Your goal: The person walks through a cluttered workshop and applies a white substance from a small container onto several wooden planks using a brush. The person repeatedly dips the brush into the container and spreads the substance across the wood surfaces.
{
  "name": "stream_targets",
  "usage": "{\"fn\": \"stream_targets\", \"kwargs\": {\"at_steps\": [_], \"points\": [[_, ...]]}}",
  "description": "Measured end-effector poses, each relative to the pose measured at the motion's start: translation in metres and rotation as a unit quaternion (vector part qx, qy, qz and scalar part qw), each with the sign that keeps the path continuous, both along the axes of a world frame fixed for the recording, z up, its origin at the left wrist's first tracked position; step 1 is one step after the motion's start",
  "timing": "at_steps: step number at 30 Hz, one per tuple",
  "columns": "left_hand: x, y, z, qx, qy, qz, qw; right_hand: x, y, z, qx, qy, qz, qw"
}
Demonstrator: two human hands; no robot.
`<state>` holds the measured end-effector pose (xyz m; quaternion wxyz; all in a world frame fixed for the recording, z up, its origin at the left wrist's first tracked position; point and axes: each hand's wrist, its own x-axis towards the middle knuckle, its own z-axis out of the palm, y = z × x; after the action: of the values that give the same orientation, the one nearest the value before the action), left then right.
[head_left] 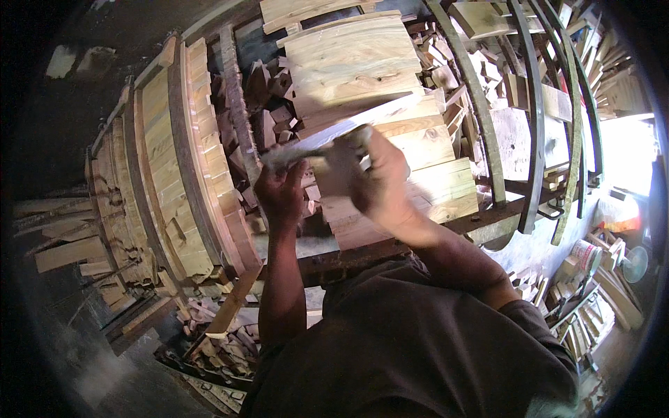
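Hands first: your left hand (280, 189) is curled shut around one end of a long, pale, blade-like tool (327, 143), and your right hand (373, 177) is closed over the other end, so the tool runs crosswise between them. It lies just above the near edge of the light wooden staves (411, 150), a curved run of planks set side by side; whether the edge is actually touching the wood is blurred and cannot be told. A dark metal hoop (481, 118) arcs over the staves to your right, with two more bands (540, 125) beyond it. On your left stands a second curved wall of staves (178, 167), and loose offcut blocks (268, 104) fill the gap between the two.

You appear to be shaving the stave surface. To do it well, keep both fists level so the tool does not tip and dig at one end. Work with the grain of the planks, in light passes. Keep your knuckles clear of the plank edges and of the hoop, which sits near your right wrist. Brace the work against the dark rail (348, 254) below your forearms.
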<state>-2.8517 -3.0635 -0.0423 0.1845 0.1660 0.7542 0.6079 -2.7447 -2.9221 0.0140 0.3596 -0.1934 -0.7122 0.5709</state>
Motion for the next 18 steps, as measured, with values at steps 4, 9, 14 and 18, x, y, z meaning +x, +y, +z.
{"fn": "stream_targets", "kwargs": {"at_steps": [4,9,14,18], "points": [[-0.003,0.005,-0.012,0.066,-0.026,0.03,0.997,0.019,0.007,-0.028,-0.006,-0.007,-0.011,1.0],[-0.002,0.002,-0.012,0.003,0.032,0.009,0.999,0.052,0.023,-0.062,-0.076,-0.012,-0.084,0.993],[0.002,0.011,0.007,-0.018,0.036,-0.01,0.999,0.014,0.022,-0.014,-0.481,0.019,-0.075,0.873],[0.005,0.017,0.015,0.036,0.068,-0.012,0.997,-0.002,0.015,-0.029,-0.562,-0.072,-0.054,0.822]]}}
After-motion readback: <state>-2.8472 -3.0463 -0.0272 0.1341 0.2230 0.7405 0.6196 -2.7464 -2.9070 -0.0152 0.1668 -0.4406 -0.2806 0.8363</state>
